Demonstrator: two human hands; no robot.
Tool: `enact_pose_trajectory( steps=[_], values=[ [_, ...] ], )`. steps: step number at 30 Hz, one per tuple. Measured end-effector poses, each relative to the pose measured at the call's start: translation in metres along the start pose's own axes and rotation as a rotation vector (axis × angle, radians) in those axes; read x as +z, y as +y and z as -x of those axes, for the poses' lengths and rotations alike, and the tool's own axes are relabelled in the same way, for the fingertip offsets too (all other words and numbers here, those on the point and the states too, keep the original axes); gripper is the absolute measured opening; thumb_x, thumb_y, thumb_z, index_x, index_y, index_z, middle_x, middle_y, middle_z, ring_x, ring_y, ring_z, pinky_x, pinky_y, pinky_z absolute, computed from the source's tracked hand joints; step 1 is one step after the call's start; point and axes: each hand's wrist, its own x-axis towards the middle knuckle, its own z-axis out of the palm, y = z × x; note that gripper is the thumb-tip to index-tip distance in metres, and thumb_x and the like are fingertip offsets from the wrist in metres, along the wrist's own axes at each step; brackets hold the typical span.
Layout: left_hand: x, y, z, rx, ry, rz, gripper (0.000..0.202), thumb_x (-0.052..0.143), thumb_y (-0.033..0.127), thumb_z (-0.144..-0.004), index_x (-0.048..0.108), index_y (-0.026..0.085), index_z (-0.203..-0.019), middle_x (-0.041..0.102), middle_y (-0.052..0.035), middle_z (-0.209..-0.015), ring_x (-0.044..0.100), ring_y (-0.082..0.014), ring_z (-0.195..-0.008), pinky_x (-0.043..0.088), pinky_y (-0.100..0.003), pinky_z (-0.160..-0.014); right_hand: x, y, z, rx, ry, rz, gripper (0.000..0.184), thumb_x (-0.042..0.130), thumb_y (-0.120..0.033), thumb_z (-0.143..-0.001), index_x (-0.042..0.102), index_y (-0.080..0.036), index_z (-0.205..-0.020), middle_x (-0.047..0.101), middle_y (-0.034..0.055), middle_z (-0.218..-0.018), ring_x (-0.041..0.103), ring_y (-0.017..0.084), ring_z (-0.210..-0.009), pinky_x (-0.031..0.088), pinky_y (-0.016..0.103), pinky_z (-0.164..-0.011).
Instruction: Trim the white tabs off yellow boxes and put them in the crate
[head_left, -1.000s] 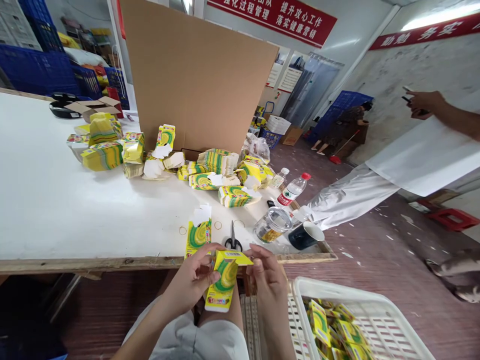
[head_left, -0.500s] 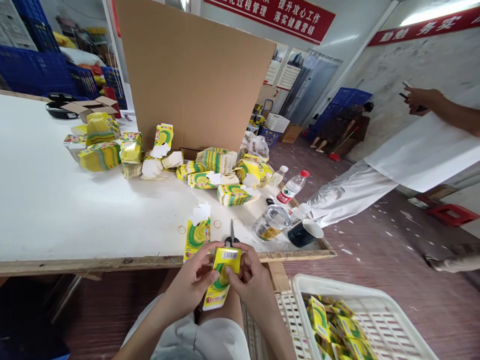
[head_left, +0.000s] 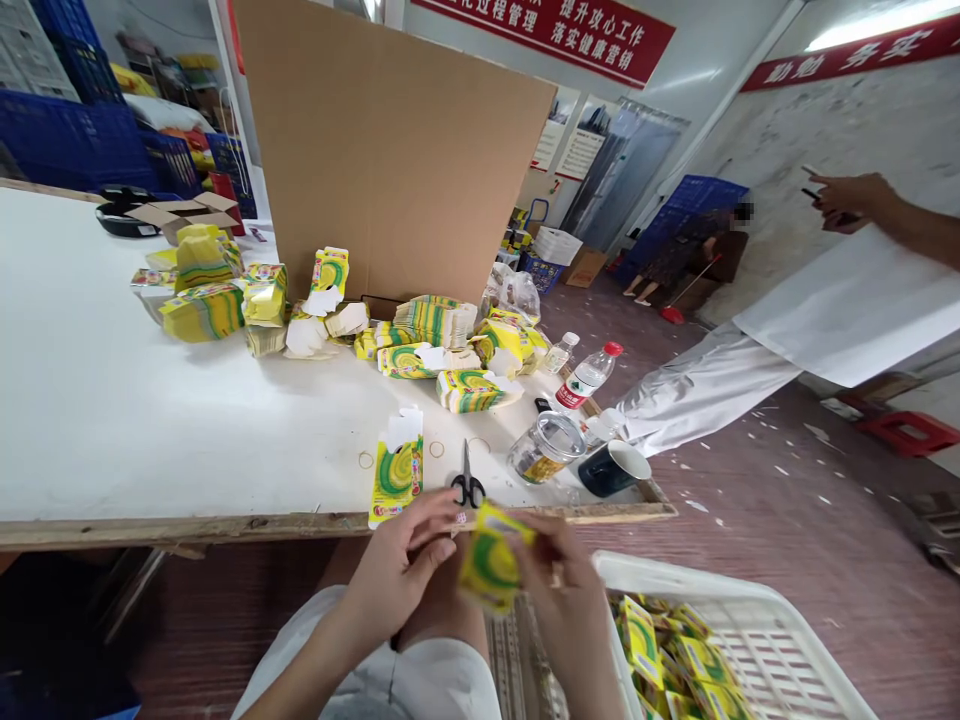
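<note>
My right hand (head_left: 559, 570) grips a small yellow-green carton (head_left: 491, 558), both blurred by motion, above my right thigh and beside the white basket. My left hand (head_left: 405, 560) is apart from the carton, its fingers spread and holding nothing. Just beyond the left hand, one flat yellow carton (head_left: 397, 470) with a white flap lies at the table edge. Black-handled scissors (head_left: 467, 485) rest on the table past the hands. To my right, the white plastic basket (head_left: 720, 575) contains several folded yellow cartons (head_left: 694, 655).
Stacks of flat cartons (head_left: 435, 320) line the white table (head_left: 187, 430) before a large cardboard sheet (head_left: 390, 150). A clear jar (head_left: 546, 448), dark mug (head_left: 611, 468) and red-capped bottle (head_left: 589, 377) stand at the right edge. A person in white (head_left: 847, 300) stands beyond; another is farther back.
The carton, held in both hands before, has moved right in my right hand. My left hand has let go, its fingers spread. The scissors' handles are now uncovered.
</note>
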Motion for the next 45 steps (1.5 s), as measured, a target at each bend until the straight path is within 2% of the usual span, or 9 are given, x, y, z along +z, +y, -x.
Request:
enact_pose_trajectory(
  steps=[3,5,7,11,16,28,35,41,45],
  values=[
    [-0.019,-0.015,-0.008,0.094,0.262,-0.425,0.047,0.060,0.037,-0.091,0.055,0.022,-0.135,0.059,-0.0162,-0.140,0.051,-0.0344,-0.133,0.030,-0.057,-0.116,-0.043,0.006,-0.003,-0.102,0.382,0.453,0.045,0.062,-0.058,-0.083,0.070,-0.020,-0.105,0.067,0.0156,-0.105,0.056,0.036,-0.100,0.043,0.046,-0.082],
    [-0.029,-0.028,-0.012,0.092,0.320,-0.593,0.048,0.056,0.038,-0.093,0.051,0.019,-0.137,0.060,-0.0174,-0.140,0.050,-0.0355,-0.134,0.017,-0.064,-0.119,-0.049,0.010,-0.007,-0.123,0.414,0.522,0.052,0.064,-0.061,-0.079,0.070,-0.019,-0.108,0.066,0.0178,-0.109,0.056,0.037,-0.100,0.042,0.049,-0.083],
    [-0.031,-0.039,-0.014,0.097,0.283,-0.659,0.050,0.052,0.036,-0.095,0.046,0.017,-0.140,0.058,-0.0187,-0.142,0.050,-0.0336,-0.136,0.014,-0.063,-0.120,-0.024,0.016,-0.010,-0.061,0.274,0.343,0.046,0.067,-0.058,-0.078,0.071,-0.020,-0.104,0.070,0.0152,-0.102,0.061,0.030,-0.084,0.047,0.043,-0.074],
    [-0.023,-0.054,-0.013,0.130,0.206,-0.700,0.051,0.050,0.033,-0.095,0.044,0.016,-0.143,0.055,-0.0208,-0.145,0.046,-0.0321,-0.139,0.017,-0.061,-0.120,0.074,0.025,-0.018,0.116,-0.097,-0.056,0.034,0.070,-0.047,-0.076,0.074,-0.019,-0.095,0.076,0.0090,-0.083,0.061,0.021,-0.060,0.049,0.032,-0.059],
    [-0.028,-0.057,-0.010,0.153,0.200,-0.704,0.050,0.048,0.032,-0.096,0.043,0.017,-0.144,0.054,-0.0191,-0.147,0.044,-0.0304,-0.141,0.019,-0.062,-0.120,0.132,0.022,-0.026,0.124,-0.118,-0.131,0.013,0.069,-0.032,-0.074,0.072,-0.020,-0.076,0.071,0.0042,-0.072,0.059,0.019,-0.060,0.046,0.030,-0.058],
    [-0.038,-0.034,-0.011,0.023,0.320,-0.307,0.054,0.058,0.040,-0.092,0.051,0.023,-0.143,0.050,-0.0119,-0.152,0.034,-0.0324,-0.147,0.027,-0.053,-0.120,0.113,0.024,-0.026,0.282,-0.065,-0.496,0.041,0.072,-0.055,-0.076,0.066,-0.017,-0.090,0.076,0.0089,-0.083,0.071,0.023,-0.074,0.058,0.036,-0.069],
    [-0.019,-0.008,-0.007,-0.034,-0.024,0.478,0.057,0.069,0.054,-0.083,0.066,0.022,-0.130,0.067,-0.0138,-0.134,0.058,-0.0357,-0.127,0.044,-0.047,-0.109,0.088,-0.004,0.013,0.463,-0.216,-0.866,0.035,0.084,-0.042,-0.072,0.070,-0.021,-0.096,0.079,0.0081,-0.095,0.074,0.024,-0.083,0.059,0.039,-0.077],
    [-0.008,-0.001,-0.001,-0.060,-0.012,0.563,0.045,0.074,0.045,-0.082,0.072,0.022,-0.121,0.074,-0.0127,-0.120,0.065,-0.0326,-0.116,0.047,-0.042,-0.105,0.081,-0.015,0.023,0.406,-0.209,-0.792,0.030,0.082,-0.042,-0.074,0.074,-0.021,-0.093,0.078,0.0086,-0.102,0.071,0.026,-0.095,0.057,0.039,-0.087],
    [-0.003,0.002,-0.001,-0.108,0.090,0.544,0.044,0.074,0.046,-0.082,0.072,0.019,-0.117,0.078,-0.0120,-0.108,0.070,-0.0304,-0.103,0.055,-0.039,-0.092,0.078,-0.017,0.025,0.345,-0.219,-0.674,0.033,0.080,-0.046,-0.074,0.073,-0.019,-0.091,0.077,0.0085,-0.091,0.070,0.024,-0.082,0.058,0.034,-0.075]
  ],
)
